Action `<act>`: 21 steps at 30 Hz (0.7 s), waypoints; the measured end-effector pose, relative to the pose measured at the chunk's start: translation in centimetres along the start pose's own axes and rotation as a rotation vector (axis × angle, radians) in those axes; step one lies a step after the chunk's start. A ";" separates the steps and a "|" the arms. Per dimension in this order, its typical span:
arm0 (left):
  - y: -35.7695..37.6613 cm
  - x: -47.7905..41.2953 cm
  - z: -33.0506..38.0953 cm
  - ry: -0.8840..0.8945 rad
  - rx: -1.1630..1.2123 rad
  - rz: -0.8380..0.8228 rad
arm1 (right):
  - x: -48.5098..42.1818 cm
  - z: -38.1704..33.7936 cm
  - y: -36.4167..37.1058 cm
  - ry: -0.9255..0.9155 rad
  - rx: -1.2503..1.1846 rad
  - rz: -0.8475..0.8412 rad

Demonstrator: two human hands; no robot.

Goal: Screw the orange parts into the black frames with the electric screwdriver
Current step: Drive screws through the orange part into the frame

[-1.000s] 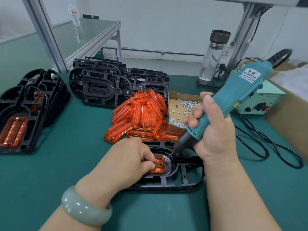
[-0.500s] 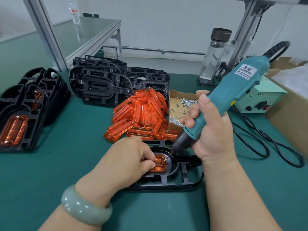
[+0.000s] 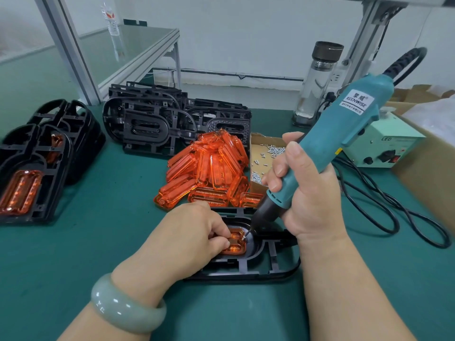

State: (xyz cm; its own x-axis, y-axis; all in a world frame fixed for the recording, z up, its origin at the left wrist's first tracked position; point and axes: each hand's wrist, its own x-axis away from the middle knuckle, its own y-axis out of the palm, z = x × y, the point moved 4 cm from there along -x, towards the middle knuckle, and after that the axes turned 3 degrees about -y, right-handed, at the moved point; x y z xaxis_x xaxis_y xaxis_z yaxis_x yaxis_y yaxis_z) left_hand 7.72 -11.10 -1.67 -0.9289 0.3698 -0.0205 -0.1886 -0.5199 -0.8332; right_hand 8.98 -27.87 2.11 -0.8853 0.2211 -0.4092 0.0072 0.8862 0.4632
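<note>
The right hand (image 3: 307,193) is clamped round the teal plastic electric screwdriver (image 3: 339,134), its bit slanted onto a small silver screw (image 3: 243,238) at the edge of the translucent orange ribbed part (image 3: 236,246), which sits in the flat black plastic frame (image 3: 258,265) beneath both hands. The left hand (image 3: 194,232) pinches that part with curled fingertips right beside the bit. At this slant the bit could skid off the screw and catch those fingers or score the plastic. The heap of loose orange parts (image 3: 211,171) crowds just beyond the left knuckles; the looped black power cable (image 3: 394,215) right of the right wrist could tug the tool.
</note>
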 end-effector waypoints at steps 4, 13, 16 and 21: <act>0.0 0.0 0.1 0.008 -0.012 0.001 | -0.1 -0.1 0.6 0.005 -0.012 -0.058; 0.1 -0.2 0.1 0.018 -0.043 0.018 | 0.1 -0.1 1.4 -0.007 0.017 -0.170; 0.1 -0.2 0.1 0.034 -0.053 0.029 | 0.2 0.1 2.1 -0.004 0.028 -0.252; 0.2 -0.2 0.0 0.058 -0.058 0.042 | 0.3 0.1 2.4 0.007 0.024 -0.270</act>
State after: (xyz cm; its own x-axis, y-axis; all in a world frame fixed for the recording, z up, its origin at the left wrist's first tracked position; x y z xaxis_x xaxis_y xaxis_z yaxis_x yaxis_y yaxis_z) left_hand 7.89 -11.27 -1.84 -0.9152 0.3934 -0.0870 -0.1291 -0.4910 -0.8616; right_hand 8.80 -25.63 3.06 -0.8600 -0.0270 -0.5095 -0.2181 0.9222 0.3192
